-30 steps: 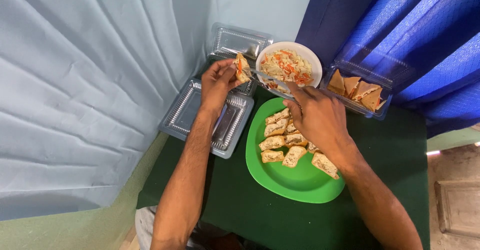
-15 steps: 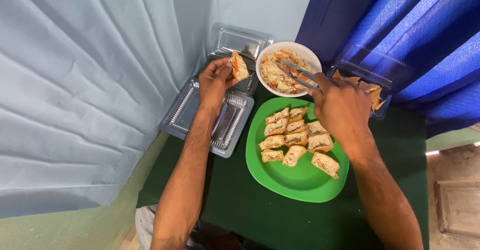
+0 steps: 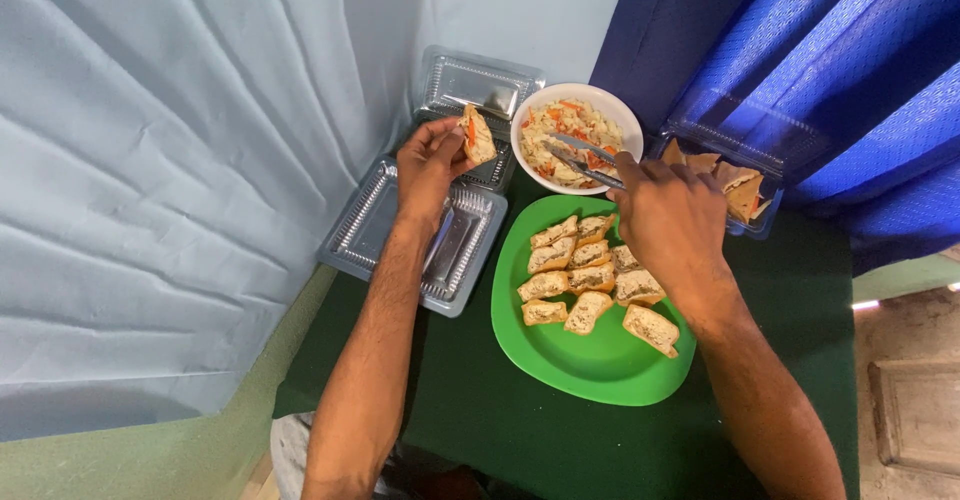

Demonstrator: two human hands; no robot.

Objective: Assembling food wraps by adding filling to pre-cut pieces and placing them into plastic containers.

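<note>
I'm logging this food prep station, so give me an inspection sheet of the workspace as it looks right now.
Surface: dark green table.
Job's things: stuffed piece; metal tongs reaching into the white bowl of shredded filling; green plate of filled pieces.
Clutter: open clear plastic trays; clear container holding triangular pieces.
Grippers: left hand holds the stuffed piece; right hand holds the tongs.
Cables: nothing seen.
Surroundings: pale curtain on the left, blue curtain on the right.

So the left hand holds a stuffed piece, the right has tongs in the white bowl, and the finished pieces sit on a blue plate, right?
Not quite: the plate under the finished pieces is green, as the head view shows. The rest holds.
</note>
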